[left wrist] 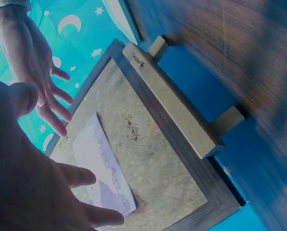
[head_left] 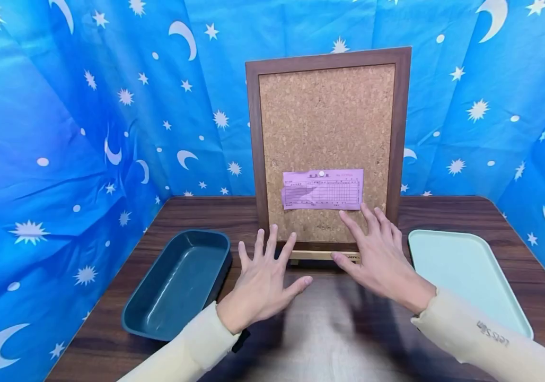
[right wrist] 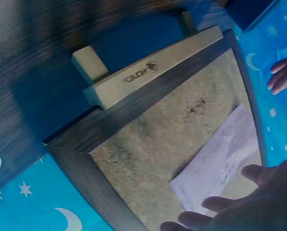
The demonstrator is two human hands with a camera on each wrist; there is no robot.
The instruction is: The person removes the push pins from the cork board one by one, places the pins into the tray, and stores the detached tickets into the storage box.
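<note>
- The purple slip lies against the lower half of the corkboard; a white pin holds it near the middle of its top edge; its left part looks creased, and no pin shows along its lower edge.
- The left hand is raised before the corkboard's lower left corner, fingers spread and grasping nothing; the right hand is before its lower right part, fingers likewise parted and released; some fingertips overlap the slip in the views, so I cannot tell whether any touch it.
- Handling, as I judge it: one palm should keep the paper flat against the corkboard while the other thumb and forefinger work at the pin; a straight pull away from the cork would spare the paper; tugging a lower corner against the pin could tear it.
- The corkboard's bottom edge meets a wooden ledge; light pressure seems wise, as a hard push might tip it.
- Left of the corkboard sits a dark blue tray, right of it a pale green tray; their rims seem the likeliest edges for a sleeve to knock; the table before the corkboard, between the trays, gives the forearms room.
</note>
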